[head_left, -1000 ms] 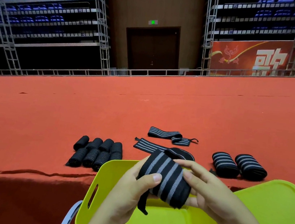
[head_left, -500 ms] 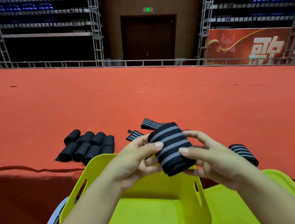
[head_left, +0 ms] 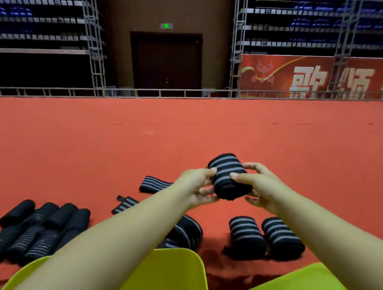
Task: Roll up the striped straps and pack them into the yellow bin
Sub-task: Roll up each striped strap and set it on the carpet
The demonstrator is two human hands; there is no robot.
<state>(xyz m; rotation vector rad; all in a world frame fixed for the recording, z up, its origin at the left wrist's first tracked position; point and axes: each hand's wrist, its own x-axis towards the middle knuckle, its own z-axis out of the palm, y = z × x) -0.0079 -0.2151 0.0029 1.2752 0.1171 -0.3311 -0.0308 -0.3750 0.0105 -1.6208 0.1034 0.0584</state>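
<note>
My hands have pushed the roll out past the bin; both hands, left and right, pinch it, so it must come back toward me.

Rolled strap btwn hands, above carpet

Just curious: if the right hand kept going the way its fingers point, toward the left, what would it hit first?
The rolled strap it already grips, then probably the left hand beyond it.
</note>
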